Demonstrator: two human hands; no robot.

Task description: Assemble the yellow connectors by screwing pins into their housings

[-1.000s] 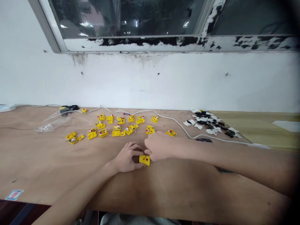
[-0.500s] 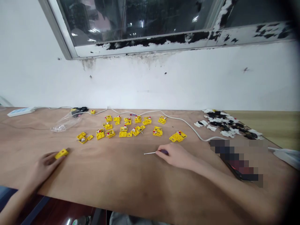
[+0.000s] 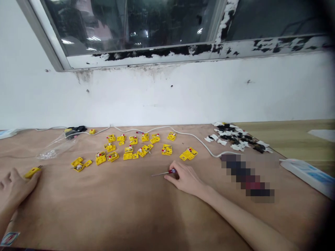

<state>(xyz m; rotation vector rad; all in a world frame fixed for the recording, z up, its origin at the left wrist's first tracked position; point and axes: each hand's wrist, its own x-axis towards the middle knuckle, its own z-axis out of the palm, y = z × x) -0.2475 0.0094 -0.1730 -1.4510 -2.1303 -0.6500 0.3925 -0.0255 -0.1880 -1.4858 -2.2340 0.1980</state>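
Hands split: yellow case (image 3: pixel 31 172) went out left, screwdriver (image 3: pixel 172 171) stayed mid-worktop (image 3: pixel 117 202).

Case was at the visible left end of the worktop, between thumb and fingers of the left hand (image 3: pixel 17 186); couldn't tell if that grip was firm or letting go. A second earlier both hands were together at it, mid-worktop; now tool and case were well apart, so no driver work on it at this point. Right hand (image 3: pixel 188 179) had a narrow grip on the screwdriver, shaft pointing left, over bare surface. Opened yellow cases (image 3: pixel 101 158) lay in loose rows toward the far edge. Black-and-white pieces (image 3: pixel 235 136) were piled by the far right corner, power strip (image 3: pixel 309 174) along the right edge.
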